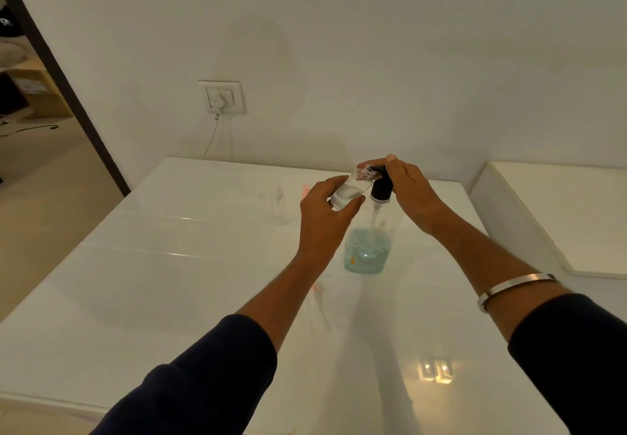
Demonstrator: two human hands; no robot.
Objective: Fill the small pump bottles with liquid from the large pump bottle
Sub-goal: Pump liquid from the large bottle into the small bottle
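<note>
Filling in progress, head view, the only view. Left hand [325, 212]: fingers and thumb curled round a small pump bottle [349, 190], clear, tilted, its open neck held up against the spout. Right hand [412, 185]: above and just right of the left, fingers bent over the black pump head [381, 183] of the large pump bottle [366, 248], apparently pressing it. Large pump bottle: upright on the white bench [169, 282], directly beneath both hands, a low pool of blue-green liquid in its base. Second small bottle [278, 204]: clear, faint, standing on the bench left of the left hand, well apart.

Handling, judged: small bottle light, rigid, likely slick where wet; best held round the body, as now. Large bottle nearly empty, so light and liable to tip under an off-centre press; press straight down on the pump head.
</note>
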